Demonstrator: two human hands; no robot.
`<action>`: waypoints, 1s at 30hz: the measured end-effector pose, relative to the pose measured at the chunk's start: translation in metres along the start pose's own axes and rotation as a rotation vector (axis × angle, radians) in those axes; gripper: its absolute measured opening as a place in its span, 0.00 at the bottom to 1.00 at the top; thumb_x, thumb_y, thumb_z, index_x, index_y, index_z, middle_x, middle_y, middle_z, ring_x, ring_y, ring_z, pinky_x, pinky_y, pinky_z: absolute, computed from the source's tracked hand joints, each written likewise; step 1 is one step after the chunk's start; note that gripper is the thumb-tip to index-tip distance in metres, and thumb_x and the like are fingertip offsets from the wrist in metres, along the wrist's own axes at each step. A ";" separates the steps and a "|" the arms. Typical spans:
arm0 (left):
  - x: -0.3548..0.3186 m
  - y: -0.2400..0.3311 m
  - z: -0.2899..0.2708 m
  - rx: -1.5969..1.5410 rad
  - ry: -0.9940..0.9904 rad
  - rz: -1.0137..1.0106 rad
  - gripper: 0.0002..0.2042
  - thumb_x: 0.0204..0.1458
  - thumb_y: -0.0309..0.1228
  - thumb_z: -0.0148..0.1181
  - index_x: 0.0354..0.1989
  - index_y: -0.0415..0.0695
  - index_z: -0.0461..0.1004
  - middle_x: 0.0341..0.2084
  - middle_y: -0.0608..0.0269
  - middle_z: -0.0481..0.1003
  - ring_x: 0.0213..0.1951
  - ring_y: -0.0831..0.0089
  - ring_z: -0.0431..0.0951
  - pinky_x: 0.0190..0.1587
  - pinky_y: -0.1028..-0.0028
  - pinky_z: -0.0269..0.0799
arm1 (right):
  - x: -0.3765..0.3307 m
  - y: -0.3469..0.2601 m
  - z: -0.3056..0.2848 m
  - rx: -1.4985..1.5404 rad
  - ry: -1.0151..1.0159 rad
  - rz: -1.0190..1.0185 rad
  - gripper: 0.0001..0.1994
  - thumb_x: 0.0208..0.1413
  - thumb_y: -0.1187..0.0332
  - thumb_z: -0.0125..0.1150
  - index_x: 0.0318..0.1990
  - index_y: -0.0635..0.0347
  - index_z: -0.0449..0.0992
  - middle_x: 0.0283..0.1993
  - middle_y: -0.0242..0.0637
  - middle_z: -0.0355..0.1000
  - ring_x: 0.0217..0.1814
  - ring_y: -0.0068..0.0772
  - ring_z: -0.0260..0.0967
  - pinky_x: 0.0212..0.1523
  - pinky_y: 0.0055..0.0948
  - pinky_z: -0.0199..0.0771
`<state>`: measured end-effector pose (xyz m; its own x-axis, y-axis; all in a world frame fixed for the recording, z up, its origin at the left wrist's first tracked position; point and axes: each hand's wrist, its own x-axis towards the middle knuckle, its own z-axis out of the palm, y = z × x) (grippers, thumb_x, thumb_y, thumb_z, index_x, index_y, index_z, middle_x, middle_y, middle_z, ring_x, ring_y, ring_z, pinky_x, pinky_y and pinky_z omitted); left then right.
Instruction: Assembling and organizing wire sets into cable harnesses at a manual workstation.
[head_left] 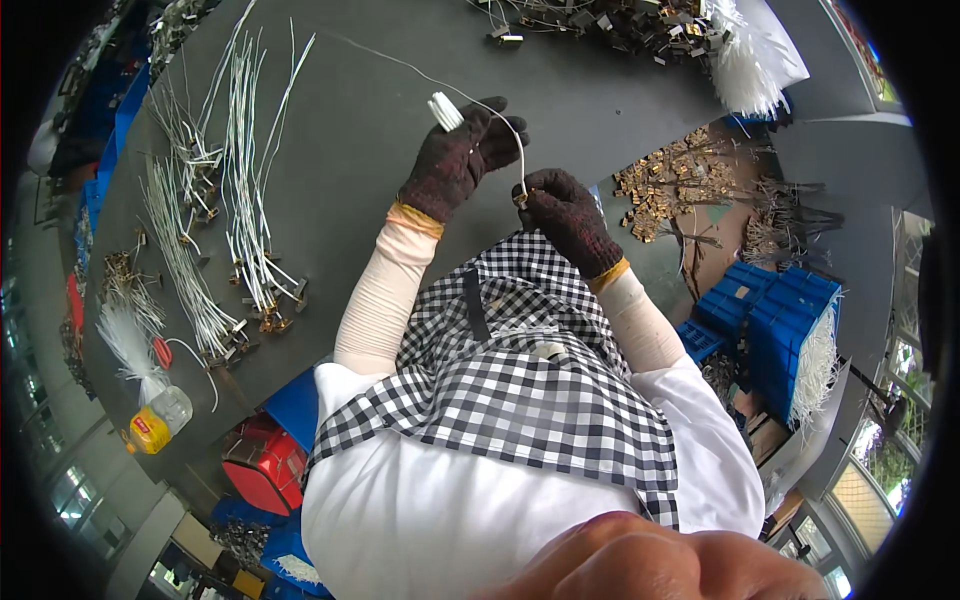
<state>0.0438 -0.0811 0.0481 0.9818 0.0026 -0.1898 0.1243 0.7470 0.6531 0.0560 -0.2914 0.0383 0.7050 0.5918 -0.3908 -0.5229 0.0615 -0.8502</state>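
Overhead, a thin white wire (505, 125) is held between two dark-gloved hands above the grey tabletop (380, 130). A small bundle of white tubes (445, 111) is gripped in the left hand (455, 160). The wire's lower end, with a small brass terminal (522, 198), is pinched by the right hand (568, 218). Finished white wires (240, 190) are laid out in rows well to the left.

Bundles of white wires (240, 190) lie along the grey table's (360, 120) left edge. Brass parts (670, 185) heap by its right edge, blue crates (780, 310) beyond; a plastic bottle (160, 420) stands at the near-left corner.
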 end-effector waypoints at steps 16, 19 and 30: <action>0.050 0.053 -0.056 0.749 0.467 -0.244 0.15 0.59 0.37 0.60 0.47 0.39 0.73 0.29 0.64 0.74 0.26 0.76 0.75 0.32 0.74 0.74 | 0.081 -0.022 -0.009 -0.654 0.110 -0.152 0.15 0.59 0.62 0.62 0.49 0.62 0.74 0.38 0.40 0.75 0.36 0.34 0.75 0.39 0.32 0.76; 0.029 0.057 -0.068 0.458 0.336 -0.109 0.15 0.59 0.37 0.59 0.49 0.39 0.73 0.32 0.65 0.74 0.29 0.77 0.75 0.32 0.75 0.73 | 0.147 -0.051 -0.023 -1.282 0.399 -0.595 0.20 0.56 0.61 0.63 0.55 0.54 0.72 0.47 0.49 0.73 0.48 0.50 0.74 0.47 0.41 0.75; 0.021 0.021 -0.030 0.144 0.194 -0.171 0.15 0.62 0.35 0.57 0.51 0.37 0.72 0.39 0.57 0.77 0.41 0.67 0.80 0.43 0.68 0.79 | 0.160 -0.055 -0.050 -1.347 0.259 -0.256 0.17 0.56 0.60 0.61 0.49 0.58 0.73 0.43 0.52 0.74 0.44 0.53 0.73 0.44 0.44 0.74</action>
<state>0.0632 -0.0452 0.0358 0.9008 0.0222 -0.4336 0.3182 0.6456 0.6942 0.2215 -0.2401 0.0045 0.8548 0.5087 -0.1022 0.3857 -0.7547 -0.5308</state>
